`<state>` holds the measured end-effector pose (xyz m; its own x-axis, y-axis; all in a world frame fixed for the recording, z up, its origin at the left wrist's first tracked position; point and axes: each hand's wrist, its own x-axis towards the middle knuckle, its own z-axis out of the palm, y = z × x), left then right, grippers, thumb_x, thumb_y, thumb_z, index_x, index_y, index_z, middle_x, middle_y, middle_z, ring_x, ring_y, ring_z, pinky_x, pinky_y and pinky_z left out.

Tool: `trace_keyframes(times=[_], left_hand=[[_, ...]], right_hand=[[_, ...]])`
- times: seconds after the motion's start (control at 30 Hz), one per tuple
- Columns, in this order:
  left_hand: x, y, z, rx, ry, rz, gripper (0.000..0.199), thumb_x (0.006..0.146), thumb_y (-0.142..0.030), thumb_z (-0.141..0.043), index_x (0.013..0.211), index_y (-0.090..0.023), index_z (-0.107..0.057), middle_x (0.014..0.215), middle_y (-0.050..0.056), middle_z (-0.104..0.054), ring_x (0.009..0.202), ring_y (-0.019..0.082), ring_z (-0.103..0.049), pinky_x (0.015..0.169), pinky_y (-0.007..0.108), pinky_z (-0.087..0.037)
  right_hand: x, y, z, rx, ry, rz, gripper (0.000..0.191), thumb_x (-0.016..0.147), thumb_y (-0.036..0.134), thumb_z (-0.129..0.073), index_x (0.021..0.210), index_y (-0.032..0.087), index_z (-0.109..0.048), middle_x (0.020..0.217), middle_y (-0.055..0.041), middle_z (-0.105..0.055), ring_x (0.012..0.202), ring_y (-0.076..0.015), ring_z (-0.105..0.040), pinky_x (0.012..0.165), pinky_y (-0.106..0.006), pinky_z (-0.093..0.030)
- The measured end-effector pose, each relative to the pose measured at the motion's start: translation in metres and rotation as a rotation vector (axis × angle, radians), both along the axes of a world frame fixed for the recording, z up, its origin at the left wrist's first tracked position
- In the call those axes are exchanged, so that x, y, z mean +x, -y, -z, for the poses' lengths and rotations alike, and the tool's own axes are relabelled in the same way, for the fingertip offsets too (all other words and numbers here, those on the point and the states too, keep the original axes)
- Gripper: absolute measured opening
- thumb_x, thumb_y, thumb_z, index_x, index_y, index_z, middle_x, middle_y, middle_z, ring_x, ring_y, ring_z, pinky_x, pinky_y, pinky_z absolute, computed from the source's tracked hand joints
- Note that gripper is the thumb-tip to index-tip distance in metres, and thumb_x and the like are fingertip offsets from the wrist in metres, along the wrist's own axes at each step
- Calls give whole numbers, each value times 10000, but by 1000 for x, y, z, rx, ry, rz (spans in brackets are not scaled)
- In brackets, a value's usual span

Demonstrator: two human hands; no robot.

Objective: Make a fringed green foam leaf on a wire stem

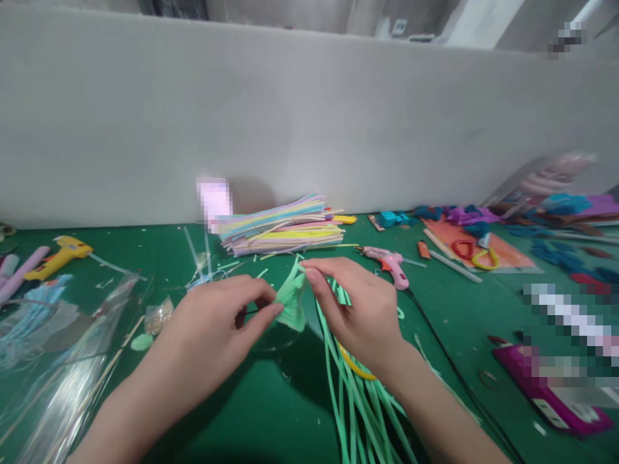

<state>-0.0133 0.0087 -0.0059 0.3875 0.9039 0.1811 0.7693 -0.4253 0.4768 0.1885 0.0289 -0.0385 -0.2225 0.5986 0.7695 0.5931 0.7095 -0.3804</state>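
Note:
A small light-green fuzzy piece (pixel 291 305) is held up between my two hands near the centre. My left hand (pixel 227 316) pinches its lower left edge between thumb and fingers. At its top, my right hand (pixel 360 299) pinches the end of a green strip between thumb and index finger. Long green stems (pixel 355 412) lie below my right hand and run toward the near edge. Behind the hands rests a bundle of pastel stems (pixel 285 229).
On the right lie a pink glue gun (pixel 394 264) with its black cable, scissors (pixel 485 258), an orange sheet (pixel 512 251) and a magenta box (pixel 546 393). A yellow glue gun (pixel 65 256) and clear plastic wrapping (pixel 80 380) are on the left. A grey panel (pixel 300 122) stands behind.

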Motion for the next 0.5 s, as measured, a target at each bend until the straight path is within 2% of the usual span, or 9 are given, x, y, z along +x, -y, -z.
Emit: trace_keyframes(times=[0.13, 0.27, 0.37, 0.5], left_hand=[[-6, -1, -6, -117, 47, 49, 193, 914, -419, -582, 831, -265, -664, 757, -57, -676, 611, 110, -563, 540, 225, -401], [-9, -1, -8, -232, 90, 128, 190, 884, -436, -630, 800, -271, -673, 718, -69, -663, 621, 101, -570, 579, 211, -430], [-9, -1, -8, -308, 110, 161, 201, 880, -427, -639, 765, -264, -659, 679, -77, -640, 600, 92, -557, 567, 202, -420], [-7, -3, -6, -305, 116, 123, 238, 873, -458, -635, 760, -248, -634, 645, -69, -605, 570, 98, -520, 529, 212, -388]], right_hand=[[6, 1, -9, -299, -87, -129, 168, 975, 247, -523, 997, 209, -686, 952, -22, -753, 880, -159, -698, 774, -287, -538], [9, 1, -13, -530, -194, -258, 150, 933, 327, -606, 974, 230, -713, 933, -3, -755, 837, -149, -696, 696, -259, -540], [8, 1, -13, -590, -249, -306, 139, 894, 344, -659, 951, 232, -719, 879, 8, -749, 781, -136, -689, 643, -239, -530], [8, -1, -10, -587, -280, -312, 118, 882, 329, -674, 941, 237, -718, 867, 15, -747, 792, -130, -689, 658, -231, -536]])
